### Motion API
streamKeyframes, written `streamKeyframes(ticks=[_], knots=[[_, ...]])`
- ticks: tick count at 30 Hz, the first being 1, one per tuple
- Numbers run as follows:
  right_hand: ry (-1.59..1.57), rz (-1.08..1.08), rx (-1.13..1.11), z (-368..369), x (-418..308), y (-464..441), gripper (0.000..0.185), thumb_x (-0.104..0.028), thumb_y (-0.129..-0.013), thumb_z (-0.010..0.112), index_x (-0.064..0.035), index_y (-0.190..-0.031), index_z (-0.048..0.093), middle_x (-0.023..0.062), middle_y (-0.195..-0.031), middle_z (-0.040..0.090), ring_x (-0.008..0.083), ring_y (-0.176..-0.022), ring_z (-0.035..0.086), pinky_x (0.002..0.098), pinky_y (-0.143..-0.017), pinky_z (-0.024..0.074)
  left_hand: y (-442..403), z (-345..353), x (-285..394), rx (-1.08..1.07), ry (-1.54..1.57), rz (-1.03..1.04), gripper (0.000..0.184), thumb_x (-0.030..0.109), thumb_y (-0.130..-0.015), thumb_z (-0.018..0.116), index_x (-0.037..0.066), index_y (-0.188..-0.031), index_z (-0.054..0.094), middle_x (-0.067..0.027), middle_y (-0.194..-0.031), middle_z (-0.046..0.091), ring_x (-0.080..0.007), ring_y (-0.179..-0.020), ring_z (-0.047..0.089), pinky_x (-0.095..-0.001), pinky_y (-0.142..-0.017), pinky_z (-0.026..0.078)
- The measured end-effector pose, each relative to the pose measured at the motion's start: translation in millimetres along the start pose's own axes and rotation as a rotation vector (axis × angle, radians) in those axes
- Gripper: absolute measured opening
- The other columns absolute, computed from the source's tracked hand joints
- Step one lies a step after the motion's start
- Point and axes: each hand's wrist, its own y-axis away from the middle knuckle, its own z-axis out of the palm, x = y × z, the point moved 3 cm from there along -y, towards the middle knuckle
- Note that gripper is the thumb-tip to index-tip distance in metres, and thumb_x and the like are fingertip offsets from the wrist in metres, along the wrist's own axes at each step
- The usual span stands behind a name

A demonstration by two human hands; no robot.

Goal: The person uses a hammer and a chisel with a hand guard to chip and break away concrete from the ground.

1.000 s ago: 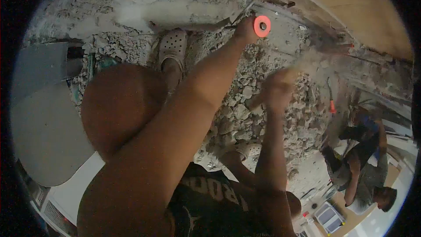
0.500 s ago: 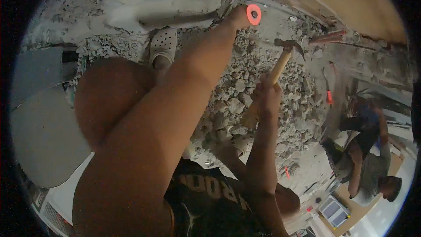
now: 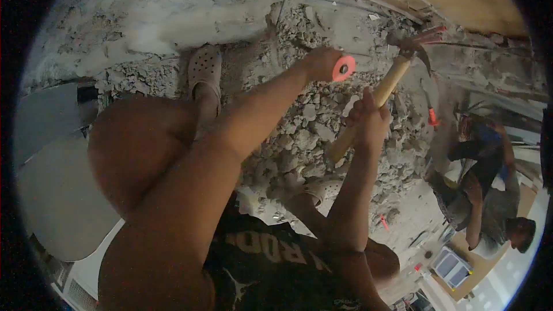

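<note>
My left hand (image 3: 321,63) is wrapped round a chisel whose round red-orange hand guard (image 3: 344,68) and dark striking end face me. Its blade end is hidden or too indistinct to make out, down by the rubble. A claw hammer with a pale wooden handle (image 3: 393,80) is in my right hand (image 3: 368,116), gripped partway along the handle. The dark hammer head (image 3: 410,47) is up and to the right of the guard, apart from it. Broken concrete rubble (image 3: 305,138) lies beneath both hands.
My feet, in beige clogs (image 3: 205,69), stand at the rubble's edges. A rough wall (image 3: 173,17) rises at the far side. Another person (image 3: 489,196) crouches at the right, near a red-handled tool (image 3: 432,116). Grey panels (image 3: 52,196) lie on the left.
My left hand has come down toward me with the chisel, its guard a little to the right. The hammer and my right hand have shifted right.
</note>
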Motion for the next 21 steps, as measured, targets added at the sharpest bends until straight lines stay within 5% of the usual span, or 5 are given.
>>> streamKeyframes(ticks=[12,15,19,20,21], knots=[[-0.099,-0.073,-0.07,10,-35,18,0.025,-0.031,-0.094,0.058,-0.0089,-0.088,0.049,-0.001,-0.062,0.046,0.0091,-0.048,0.043,0.0252,-0.041,0.0351,-5,-9,-82,0.133,0.072,-0.133,0.031,0.024,-0.069,0.077,0.007,-0.094,0.067,-0.0151,-0.092,0.068,-0.0327,-0.084,0.066,-0.0407,-0.073,0.053],[-0.21,-0.245,-0.02,7,-46,23,0.033,-0.04,-0.096,0.05,-0.0068,-0.094,0.052,0.0011,-0.066,0.047,0.0104,-0.049,0.044,0.0261,-0.041,0.0366,-14,-3,-86,0.217,0.046,-0.136,0.032,0.023,-0.068,0.077,0.008,-0.094,0.067,-0.0149,-0.091,0.068,-0.0323,-0.085,0.065,-0.0407,-0.074,0.052],[-0.626,-0.367,-0.265,13,-38,24,0.043,-0.047,-0.093,0.05,-0.0049,-0.098,0.054,0.0042,-0.069,0.053,0.0118,-0.052,0.049,0.0254,-0.043,0.0412,-27,-17,-82,0.162,-0.019,-0.166,0.033,0.024,-0.068,0.077,0.008,-0.095,0.067,-0.0151,-0.093,0.068,-0.0323,-0.087,0.065,-0.0401,-0.076,0.053],[-0.113,-0.571,0.051,12,-17,17,0.043,-0.049,-0.093,0.05,-0.006,-0.092,0.054,0.0038,-0.066,0.051,0.0142,-0.052,0.049,0.0286,-0.044,0.0404,-31,-17,-84,0.18,-0.037,-0.201,0.034,0.025,-0.068,0.076,0.008,-0.095,0.067,-0.0154,-0.093,0.068,-0.0324,-0.087,0.065,-0.0399,-0.076,0.053],[0.181,-0.699,0.105,12,19,0,0.042,-0.049,-0.093,0.051,-0.0068,-0.088,0.055,0.003,-0.064,0.05,0.0146,-0.051,0.048,0.0293,-0.043,0.0391,-34,-19,-89,0.2,-0.056,-0.235,0.034,0.026,-0.068,0.076,0.009,-0.096,0.066,-0.0156,-0.093,0.068,-0.0324,-0.087,0.065,-0.0397,-0.076,0.053]])
